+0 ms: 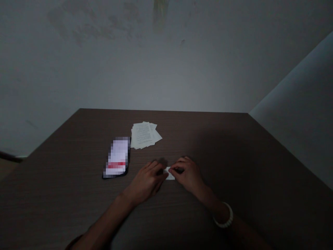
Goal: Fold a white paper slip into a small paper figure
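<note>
A small piece of white paper (170, 177), which looks folded, lies low over the table between my two hands. My left hand (148, 179) has its fingers closed at the paper's left edge. From the other side, my right hand (189, 175) pinches the paper's upper right part between thumb and forefinger. Parts of the paper are hidden beneath the fingers. A pale bracelet circles my right wrist.
A loose stack of printed paper sheets (143, 135) rests farther back on the dark wooden table (213, 218). Left of my left hand lies a phone (117, 156) with a lit, blurred screen. Behind the table rises a stained grey wall (166, 76).
</note>
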A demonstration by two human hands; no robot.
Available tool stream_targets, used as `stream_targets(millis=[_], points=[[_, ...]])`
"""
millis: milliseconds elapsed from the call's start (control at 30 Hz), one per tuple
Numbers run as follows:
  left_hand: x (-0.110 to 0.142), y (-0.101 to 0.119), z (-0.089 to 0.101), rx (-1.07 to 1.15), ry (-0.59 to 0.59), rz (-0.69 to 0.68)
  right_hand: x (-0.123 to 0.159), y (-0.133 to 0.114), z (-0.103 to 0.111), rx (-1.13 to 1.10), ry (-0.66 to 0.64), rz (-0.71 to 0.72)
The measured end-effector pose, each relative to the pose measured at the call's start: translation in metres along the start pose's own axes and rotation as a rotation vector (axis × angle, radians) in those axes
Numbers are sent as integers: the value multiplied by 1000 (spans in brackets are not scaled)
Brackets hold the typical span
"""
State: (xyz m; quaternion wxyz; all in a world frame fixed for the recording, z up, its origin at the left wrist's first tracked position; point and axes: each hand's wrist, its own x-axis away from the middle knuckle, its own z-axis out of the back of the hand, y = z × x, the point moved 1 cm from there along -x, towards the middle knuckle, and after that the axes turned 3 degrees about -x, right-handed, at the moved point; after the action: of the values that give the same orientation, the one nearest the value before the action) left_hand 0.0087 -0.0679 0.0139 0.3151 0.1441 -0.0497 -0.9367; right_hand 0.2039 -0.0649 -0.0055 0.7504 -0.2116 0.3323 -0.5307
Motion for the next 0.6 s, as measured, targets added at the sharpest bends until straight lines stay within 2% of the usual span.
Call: stream_targets(millis=[600], points=[[0,1,1,31,7,21,0,1,3,9,44,9]])
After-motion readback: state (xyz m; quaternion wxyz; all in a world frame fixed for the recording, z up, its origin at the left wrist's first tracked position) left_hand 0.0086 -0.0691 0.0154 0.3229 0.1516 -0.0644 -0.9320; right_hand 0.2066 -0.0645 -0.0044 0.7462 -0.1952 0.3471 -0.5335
